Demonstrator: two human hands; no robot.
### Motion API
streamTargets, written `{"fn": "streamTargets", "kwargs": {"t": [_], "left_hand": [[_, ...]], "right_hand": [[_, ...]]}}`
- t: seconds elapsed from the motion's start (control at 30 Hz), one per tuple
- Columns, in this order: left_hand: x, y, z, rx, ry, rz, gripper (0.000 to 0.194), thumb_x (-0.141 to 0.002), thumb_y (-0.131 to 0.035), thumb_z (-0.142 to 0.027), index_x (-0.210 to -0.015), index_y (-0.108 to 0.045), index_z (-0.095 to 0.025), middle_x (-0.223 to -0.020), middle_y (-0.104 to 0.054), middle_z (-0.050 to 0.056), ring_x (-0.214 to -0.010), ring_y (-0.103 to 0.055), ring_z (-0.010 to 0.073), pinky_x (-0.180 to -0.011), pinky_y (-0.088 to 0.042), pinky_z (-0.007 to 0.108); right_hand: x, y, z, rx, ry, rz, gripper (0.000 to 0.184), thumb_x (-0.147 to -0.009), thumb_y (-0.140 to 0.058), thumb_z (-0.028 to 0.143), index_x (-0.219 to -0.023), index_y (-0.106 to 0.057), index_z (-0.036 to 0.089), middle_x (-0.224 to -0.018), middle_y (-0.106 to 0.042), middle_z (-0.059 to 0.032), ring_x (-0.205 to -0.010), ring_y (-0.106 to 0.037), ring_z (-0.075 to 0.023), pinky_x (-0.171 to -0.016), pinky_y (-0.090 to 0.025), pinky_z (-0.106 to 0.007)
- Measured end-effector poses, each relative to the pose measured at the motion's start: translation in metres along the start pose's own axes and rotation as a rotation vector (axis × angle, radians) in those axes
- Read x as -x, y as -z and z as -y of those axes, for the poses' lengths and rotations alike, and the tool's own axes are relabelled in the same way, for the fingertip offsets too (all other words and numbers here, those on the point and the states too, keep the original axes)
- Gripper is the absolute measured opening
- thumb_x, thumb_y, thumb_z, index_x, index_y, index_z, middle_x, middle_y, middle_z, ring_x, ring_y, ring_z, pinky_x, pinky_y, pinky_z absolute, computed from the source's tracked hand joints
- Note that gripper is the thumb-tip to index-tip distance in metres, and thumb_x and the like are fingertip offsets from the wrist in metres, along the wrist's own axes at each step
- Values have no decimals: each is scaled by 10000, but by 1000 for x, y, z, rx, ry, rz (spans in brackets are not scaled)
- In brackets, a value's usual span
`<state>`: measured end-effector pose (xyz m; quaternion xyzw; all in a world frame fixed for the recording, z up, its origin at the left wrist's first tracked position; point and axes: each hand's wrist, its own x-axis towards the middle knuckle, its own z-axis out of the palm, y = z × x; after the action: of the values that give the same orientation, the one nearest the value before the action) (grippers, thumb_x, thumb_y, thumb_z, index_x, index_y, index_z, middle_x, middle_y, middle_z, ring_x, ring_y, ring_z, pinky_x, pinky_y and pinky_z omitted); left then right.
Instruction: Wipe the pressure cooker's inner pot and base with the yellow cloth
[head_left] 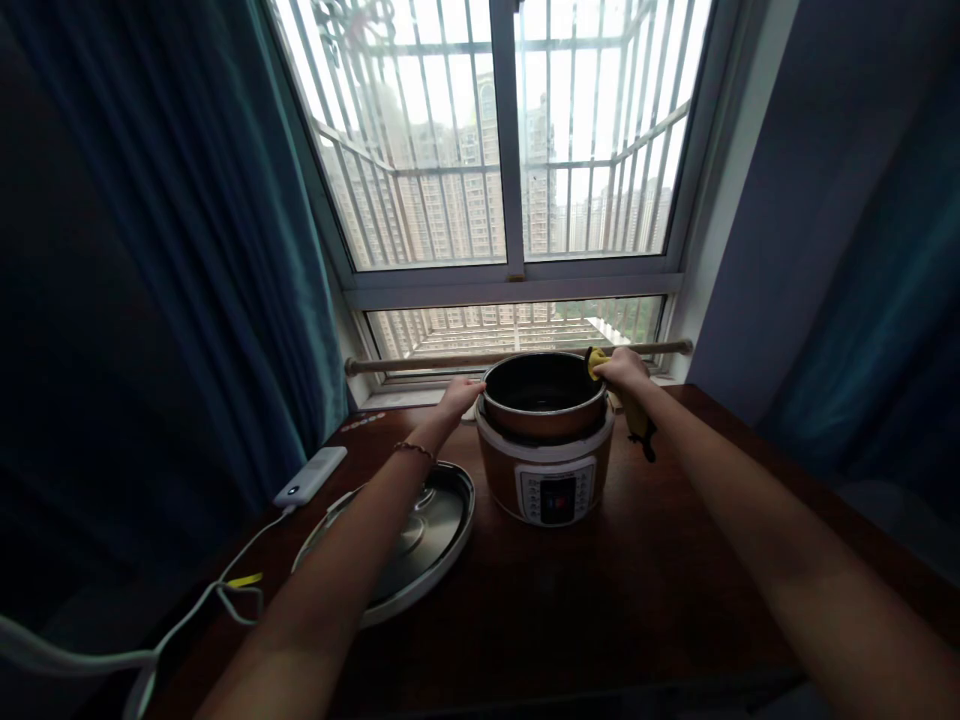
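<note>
A dark-lined, copper-coloured inner pot (pixel 544 422) sits raised and slightly tilted in the mouth of an electric cooker (pixel 501 475) with a lit front panel. At the pot's left rim, my left hand (pixel 459 398) is closed on the edge, its fingertips partly hidden. My right hand (pixel 624 370) is closed around a yellow cloth (pixel 639 418) with dark trim, at the right rim of the pot. Part of the cloth hangs down beside the cooker. Beneath my left forearm lies the round cooker lid (pixel 442 545), its metal inner side facing up.
All this stands on a dark brown wooden table (pixel 570 610). A white power bank (pixel 311 477) with a white cable (pixel 187 612) lies at the left. Behind the cooker runs a wooden rail (pixel 420 363) below the barred window. A blue curtain (pixel 247 250) hangs on the left.
</note>
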<state>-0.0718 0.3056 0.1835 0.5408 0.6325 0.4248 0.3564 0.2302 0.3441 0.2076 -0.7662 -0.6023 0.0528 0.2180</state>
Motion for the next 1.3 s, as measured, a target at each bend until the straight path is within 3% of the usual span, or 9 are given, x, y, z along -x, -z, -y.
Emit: {"fn": "streamTargets", "kwargs": {"t": [0.17,0.3,0.5,0.67,0.83,0.9,1.0,1.17,1.3], "left_hand": [[1,6,-12,-15,-83,-63,229,-823,-555,-322,-724,-547,-115,-615,-501,-37,-488,-433,56,-455,-360,191],[10,15,-26,18,-185,-105,306,-730,-581,-262,-486,-434,-148,-431,-334,-69,-402,-287,47,-406,-198,205],[38,33,-57,132,-342,-165,241,-687,-523,-281,-502,-426,-162,-439,-343,-61,-408,-283,52,-408,-190,203],[84,46,-87,247,-420,-189,234,-679,-536,-341,-569,-436,-161,-478,-338,-67,-413,-285,41,-400,-195,171],[161,47,-101,423,-458,-114,230,-678,-578,-312,-583,-452,-145,-485,-306,-75,-400,-260,18,-396,-154,147],[193,43,-94,460,-428,-97,241,-693,-585,-309,-578,-454,-142,-479,-303,-75,-398,-266,16,-399,-175,142],[236,29,-64,505,-377,-95,229,-711,-601,-325,-628,-500,-137,-492,-352,-67,-408,-308,27,-407,-233,149],[291,-4,11,548,-224,-146,240,-717,-624,-373,-678,-528,-157,-533,-432,-55,-456,-385,58,-435,-304,174],[315,-27,62,528,-105,-108,264,-727,-621,-409,-670,-514,-174,-583,-485,-46,-519,-425,76,-497,-353,188]], "right_hand": [[-3,13,6,-43,-22,-64,456,-578,-662,449,-889,-681,115,-890,-664,-140,-839,-635,-267,-587,-451,-265],[3,32,13,-85,-29,-123,472,-601,-635,475,-894,-675,106,-883,-664,-140,-823,-638,-261,-588,-459,-266],[28,83,27,-321,-27,-273,414,-572,-685,420,-808,-665,81,-792,-645,-119,-775,-629,-251,-625,-474,-292],[71,130,25,-609,1,-340,436,-598,-691,356,-843,-630,0,-749,-589,-89,-728,-598,-212,-592,-474,-314],[144,158,-1,-879,7,-295,296,-593,-687,291,-769,-623,62,-636,-539,-27,-507,-511,-102,-466,-411,-250],[173,157,-18,-953,-15,-256,236,-589,-682,275,-723,-609,95,-601,-526,-14,-457,-481,-85,-426,-380,-229],[212,136,-47,-1039,-69,-154,185,-589,-662,245,-719,-606,126,-609,-562,-23,-441,-502,-97,-414,-383,-230],[256,68,-101,-1124,-114,46,339,-558,-688,296,-858,-637,148,-690,-650,-47,-516,-588,-171,-464,-443,-272],[274,18,-131,-1095,-136,142,383,-548,-711,326,-872,-626,139,-710,-665,-42,-571,-608,-184,-500,-452,-261]]}}
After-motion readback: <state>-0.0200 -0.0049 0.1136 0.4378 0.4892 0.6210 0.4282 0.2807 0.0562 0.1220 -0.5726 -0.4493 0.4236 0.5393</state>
